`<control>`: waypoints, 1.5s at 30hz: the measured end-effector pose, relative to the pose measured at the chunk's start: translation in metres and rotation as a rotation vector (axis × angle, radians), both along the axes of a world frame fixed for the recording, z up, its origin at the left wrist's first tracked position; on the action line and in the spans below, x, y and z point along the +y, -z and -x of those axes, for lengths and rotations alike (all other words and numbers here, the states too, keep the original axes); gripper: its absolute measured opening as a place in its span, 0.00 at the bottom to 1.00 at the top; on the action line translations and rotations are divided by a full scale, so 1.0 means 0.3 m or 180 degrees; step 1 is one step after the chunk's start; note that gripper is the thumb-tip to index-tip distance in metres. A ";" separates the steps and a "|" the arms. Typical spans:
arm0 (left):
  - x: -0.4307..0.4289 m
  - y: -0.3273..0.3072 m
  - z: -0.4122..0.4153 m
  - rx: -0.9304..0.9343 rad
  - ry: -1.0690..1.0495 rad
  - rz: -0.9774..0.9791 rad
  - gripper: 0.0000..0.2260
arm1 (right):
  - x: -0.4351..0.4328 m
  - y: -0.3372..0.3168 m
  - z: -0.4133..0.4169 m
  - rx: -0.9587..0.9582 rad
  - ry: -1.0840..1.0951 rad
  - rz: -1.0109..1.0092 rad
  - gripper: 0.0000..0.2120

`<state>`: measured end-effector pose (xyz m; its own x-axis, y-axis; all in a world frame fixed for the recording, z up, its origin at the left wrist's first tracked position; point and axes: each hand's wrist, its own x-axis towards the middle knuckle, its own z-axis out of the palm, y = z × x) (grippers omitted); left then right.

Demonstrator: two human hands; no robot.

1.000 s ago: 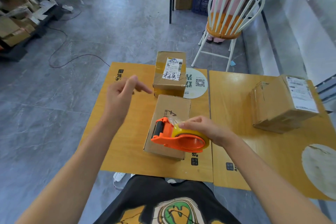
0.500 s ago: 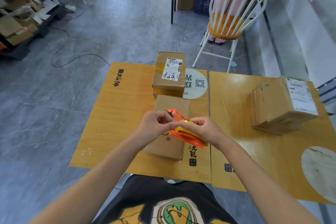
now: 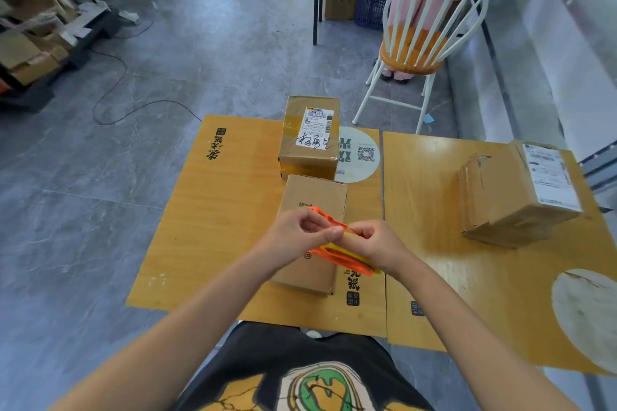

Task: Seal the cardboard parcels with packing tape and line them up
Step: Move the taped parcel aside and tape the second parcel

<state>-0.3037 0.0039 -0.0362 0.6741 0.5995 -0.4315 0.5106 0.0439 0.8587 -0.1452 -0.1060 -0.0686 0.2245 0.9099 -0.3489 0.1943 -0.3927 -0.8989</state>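
Above table (image 3: 213, 227) and parcel (image 3: 314, 197), both hands' grips (image 3: 297, 233) (image 3: 374, 243) pinch closed on tape dispenser (image 3: 340, 255).

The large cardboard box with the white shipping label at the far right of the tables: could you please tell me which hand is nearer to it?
Right. The right hand, gripping the orange tape dispenser, sits left of the large cardboard box; the left hand is farther left, beyond the dispenser.

A QR code (image 3: 366, 153) stands on the round sticker (image 3: 359, 157); other print is illegible.
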 end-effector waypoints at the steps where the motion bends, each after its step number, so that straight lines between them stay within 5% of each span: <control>1: -0.009 0.011 -0.003 -0.0003 -0.0117 0.0079 0.17 | 0.000 0.004 -0.002 -0.0033 0.0042 -0.0041 0.30; 9: -0.002 0.035 0.029 -0.0253 -0.0303 0.0467 0.19 | 0.005 -0.007 -0.005 -0.0198 -0.0002 -0.0174 0.33; 17: -0.020 0.036 0.026 -0.0345 -0.0593 -0.0040 0.05 | 0.013 0.003 0.016 -0.0426 -0.0053 -0.0201 0.29; 24: -0.005 0.022 0.035 -0.0322 -0.0712 -0.0317 0.06 | 0.030 -0.008 0.022 -0.0487 -0.0108 -0.0008 0.37; 35: 0.175 0.018 0.105 -0.0033 -0.0621 -0.1012 0.03 | -0.061 -0.028 -0.078 0.0405 -0.1048 0.0434 0.26; 39: 0.144 0.017 0.083 -0.0001 -0.0183 -0.0965 0.05 | -0.024 -0.026 -0.069 -0.0241 -0.0559 0.0765 0.50; 45: 0.180 -0.021 0.091 0.0071 0.0027 -0.0978 0.05 | -0.056 0.008 -0.041 -0.0008 -0.0653 0.0696 0.34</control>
<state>-0.3308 0.0580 -0.0299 0.6720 0.6986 -0.2456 0.5286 -0.2203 0.8198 -0.1328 -0.1227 -0.0709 0.0448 0.8397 -0.5412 0.2918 -0.5291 -0.7968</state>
